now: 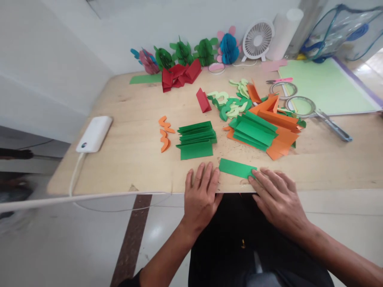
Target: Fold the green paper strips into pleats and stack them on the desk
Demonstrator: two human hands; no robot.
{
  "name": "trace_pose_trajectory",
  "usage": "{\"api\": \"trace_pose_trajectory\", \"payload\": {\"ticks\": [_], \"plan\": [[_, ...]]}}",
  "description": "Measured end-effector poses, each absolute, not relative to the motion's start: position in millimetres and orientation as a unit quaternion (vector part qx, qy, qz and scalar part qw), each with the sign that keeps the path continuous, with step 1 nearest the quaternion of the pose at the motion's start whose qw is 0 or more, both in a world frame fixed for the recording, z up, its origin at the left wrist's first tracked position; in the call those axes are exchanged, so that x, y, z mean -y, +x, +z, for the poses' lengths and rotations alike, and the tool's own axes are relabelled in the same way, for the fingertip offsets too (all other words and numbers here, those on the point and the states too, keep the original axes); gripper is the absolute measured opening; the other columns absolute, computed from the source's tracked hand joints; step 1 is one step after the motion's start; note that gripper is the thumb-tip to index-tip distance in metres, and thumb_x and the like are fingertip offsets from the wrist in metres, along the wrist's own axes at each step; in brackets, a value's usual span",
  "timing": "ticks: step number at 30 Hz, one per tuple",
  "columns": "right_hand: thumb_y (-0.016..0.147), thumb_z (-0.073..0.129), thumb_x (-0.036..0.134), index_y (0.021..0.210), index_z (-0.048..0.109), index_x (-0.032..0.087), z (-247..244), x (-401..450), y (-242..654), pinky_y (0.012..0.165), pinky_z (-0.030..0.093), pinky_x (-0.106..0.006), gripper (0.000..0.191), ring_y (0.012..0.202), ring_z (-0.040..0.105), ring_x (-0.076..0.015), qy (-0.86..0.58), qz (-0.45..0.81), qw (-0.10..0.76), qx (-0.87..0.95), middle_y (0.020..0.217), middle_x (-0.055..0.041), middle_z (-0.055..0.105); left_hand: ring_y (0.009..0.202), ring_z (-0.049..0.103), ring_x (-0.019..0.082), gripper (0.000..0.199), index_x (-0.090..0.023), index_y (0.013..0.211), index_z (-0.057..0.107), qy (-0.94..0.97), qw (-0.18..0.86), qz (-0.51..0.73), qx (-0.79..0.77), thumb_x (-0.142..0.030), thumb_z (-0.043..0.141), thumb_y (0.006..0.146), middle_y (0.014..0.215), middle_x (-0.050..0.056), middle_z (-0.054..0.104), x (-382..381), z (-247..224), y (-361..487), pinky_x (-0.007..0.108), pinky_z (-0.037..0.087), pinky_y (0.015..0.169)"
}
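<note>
Left hand (201, 193) is laid open at the near edge of pale wooden bench (134, 123), nothing gripped. Right hand (277, 189) is opened flat too, fingertips rested on right end of flat green rectangular paper strip (236, 168), which is set between both. Strip judged light, thin, easily creased; best pinched at short ends. Beyond, pleated green paper bundle (196, 151) is placed.
</note>
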State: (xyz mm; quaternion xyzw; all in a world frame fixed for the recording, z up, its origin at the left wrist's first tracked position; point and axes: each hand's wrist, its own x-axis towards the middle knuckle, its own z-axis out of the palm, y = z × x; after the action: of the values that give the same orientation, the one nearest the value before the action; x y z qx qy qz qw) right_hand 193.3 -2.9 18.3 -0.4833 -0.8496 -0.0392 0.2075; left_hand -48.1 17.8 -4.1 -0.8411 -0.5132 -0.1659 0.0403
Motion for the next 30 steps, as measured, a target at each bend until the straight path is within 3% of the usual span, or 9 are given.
{"api": "trace_pose_trajectory", "payload": {"ticks": [5,12,19,23,30], "plan": [[0.091,0.054,0.027,0.114,0.062,0.018,32,-19,192,0.088,0.039,-0.040,0.025,0.102,0.058,-0.0233,-0.516,0.008,0.235,0.824,0.109,-0.0077,0.069,0.138,0.038,0.032,0.052,-0.014,0.138,0.048,-0.839,0.049,-0.173,0.514,-0.034,0.053,0.090,0.140,0.016,0.054,-17,-5,-47,0.053,0.021,0.115],[0.088,0.056,0.041,0.085,0.057,0.020,34,-53,176,0.071,0.033,-0.036,0.021,0.081,0.050,-0.0230,-0.551,-0.037,0.156,0.819,0.084,-0.0065,0.060,0.137,0.039,0.032,0.055,-0.016,0.141,0.044,-0.838,0.044,-0.183,0.512,-0.033,0.053,0.089,0.143,0.014,0.051,-16,-4,-47,0.054,0.022,0.114],[0.091,0.054,0.030,0.077,0.052,0.022,28,-53,168,0.070,0.033,-0.033,0.016,0.079,0.051,-0.0196,-0.556,0.013,0.206,0.805,0.080,-0.0025,0.059,0.135,0.040,0.032,0.056,-0.018,0.141,0.046,-0.831,0.036,-0.195,0.520,-0.035,0.052,0.088,0.145,0.011,0.050,-16,-8,-47,0.053,0.020,0.115],[0.090,0.056,0.039,0.088,0.056,0.022,32,-51,165,0.072,0.034,-0.035,0.017,0.083,0.050,-0.0227,-0.559,-0.006,0.204,0.804,0.086,-0.0049,0.060,0.134,0.041,0.033,0.057,-0.024,0.141,0.046,-0.832,0.046,-0.190,0.519,-0.035,0.056,0.086,0.145,0.011,0.049,-16,-9,-47,0.055,0.021,0.113],[0.084,0.061,0.038,0.081,0.053,0.022,23,-50,156,0.073,0.037,-0.036,0.018,0.084,0.052,-0.0240,-0.544,-0.032,0.216,0.810,0.086,-0.0057,0.060,0.131,0.044,0.033,0.059,-0.032,0.137,0.050,-0.831,0.081,-0.174,0.523,-0.036,0.065,0.080,0.143,0.010,0.051,-16,-10,-45,0.057,0.026,0.110]]}}
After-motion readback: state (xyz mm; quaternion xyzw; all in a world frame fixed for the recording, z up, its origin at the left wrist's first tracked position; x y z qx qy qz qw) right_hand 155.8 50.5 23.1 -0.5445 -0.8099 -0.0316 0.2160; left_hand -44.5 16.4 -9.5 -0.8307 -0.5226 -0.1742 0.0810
